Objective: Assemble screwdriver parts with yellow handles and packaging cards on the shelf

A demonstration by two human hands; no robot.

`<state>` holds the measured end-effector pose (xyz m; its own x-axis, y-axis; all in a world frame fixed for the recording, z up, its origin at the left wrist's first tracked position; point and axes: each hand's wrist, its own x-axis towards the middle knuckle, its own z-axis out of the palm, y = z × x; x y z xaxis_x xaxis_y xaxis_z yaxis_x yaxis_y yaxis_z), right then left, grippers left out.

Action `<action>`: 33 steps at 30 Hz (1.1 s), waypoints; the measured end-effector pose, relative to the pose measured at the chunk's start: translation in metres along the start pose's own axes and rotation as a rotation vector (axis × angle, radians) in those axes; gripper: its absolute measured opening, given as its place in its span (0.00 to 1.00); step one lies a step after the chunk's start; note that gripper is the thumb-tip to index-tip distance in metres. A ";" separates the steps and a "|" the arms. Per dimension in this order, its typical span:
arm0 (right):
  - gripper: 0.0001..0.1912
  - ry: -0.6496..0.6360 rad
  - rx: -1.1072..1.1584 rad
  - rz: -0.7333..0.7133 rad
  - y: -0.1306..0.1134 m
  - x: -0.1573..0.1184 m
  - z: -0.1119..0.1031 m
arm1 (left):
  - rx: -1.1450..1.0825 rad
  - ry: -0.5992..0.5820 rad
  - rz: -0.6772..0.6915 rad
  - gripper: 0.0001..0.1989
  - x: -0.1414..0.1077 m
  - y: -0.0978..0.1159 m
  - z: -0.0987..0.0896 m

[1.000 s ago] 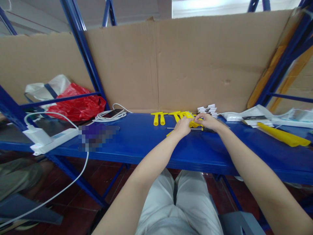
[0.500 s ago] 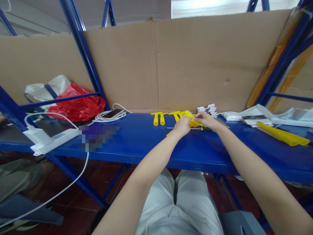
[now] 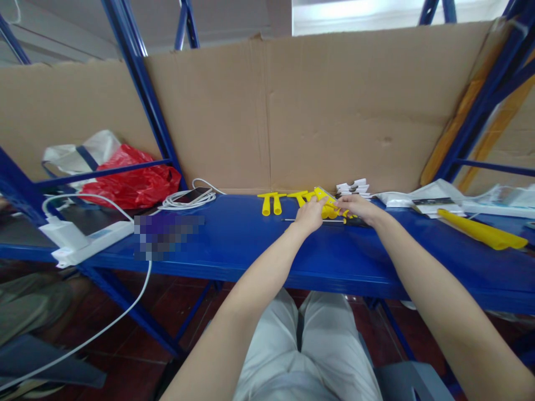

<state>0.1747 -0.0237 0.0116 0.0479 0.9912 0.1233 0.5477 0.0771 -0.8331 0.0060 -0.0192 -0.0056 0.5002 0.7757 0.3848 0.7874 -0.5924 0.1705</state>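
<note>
Left hand [image 3: 311,213] and right hand [image 3: 355,207] meet at the far edge of the blue shelf [image 3: 251,245], both grasping one yellow plastic piece [image 3: 327,200]. Its long axis slopes from upper left down to right, between the fingertips. More yellow T-pieces [image 3: 271,200] lie just left of the left hand.

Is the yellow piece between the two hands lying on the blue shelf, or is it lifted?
Lifted. The yellow piece is held tilted between the left hand and right hand, above the blue shelf.
</note>
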 end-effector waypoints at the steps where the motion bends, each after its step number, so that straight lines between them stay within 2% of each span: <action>1: 0.09 0.020 0.011 0.007 0.001 0.001 -0.001 | 0.025 -0.027 0.006 0.31 -0.001 0.000 -0.001; 6: 0.08 0.101 0.055 0.031 0.005 0.005 -0.004 | 0.082 -0.101 0.044 0.35 -0.002 -0.001 -0.002; 14: 0.12 0.043 0.118 -0.046 0.012 0.009 -0.001 | 0.062 -0.095 0.038 0.36 -0.003 -0.002 -0.002; 18: 0.10 0.023 0.131 -0.041 0.011 0.008 -0.002 | 0.044 -0.089 0.042 0.36 -0.002 -0.003 -0.002; 21: 0.10 0.067 0.106 -0.030 0.015 0.011 -0.009 | 0.011 -0.071 0.036 0.35 -0.002 -0.004 -0.001; 24: 0.09 0.231 -0.057 -0.036 0.030 0.019 -0.026 | -0.033 -0.049 0.020 0.36 -0.002 -0.005 -0.001; 26: 0.08 0.383 -0.285 -0.014 0.046 0.025 -0.041 | -0.080 -0.014 0.001 0.37 -0.001 -0.006 -0.001; 28: 0.07 0.466 -0.523 -0.007 0.062 0.029 -0.057 | -0.145 0.033 -0.019 0.37 0.000 -0.007 -0.001; 30: 0.07 0.454 -0.694 0.084 0.075 0.030 -0.069 | -0.215 0.082 -0.042 0.37 0.002 -0.008 -0.001; 33: 0.07 0.416 -0.741 0.144 0.087 0.030 -0.077 | -0.300 0.129 -0.081 0.37 0.005 -0.008 0.000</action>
<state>0.2886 0.0041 -0.0159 0.3813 0.8549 0.3519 0.9099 -0.2797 -0.3064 0.0018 -0.0105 -0.0054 0.3756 0.8005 0.4670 0.6719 -0.5823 0.4576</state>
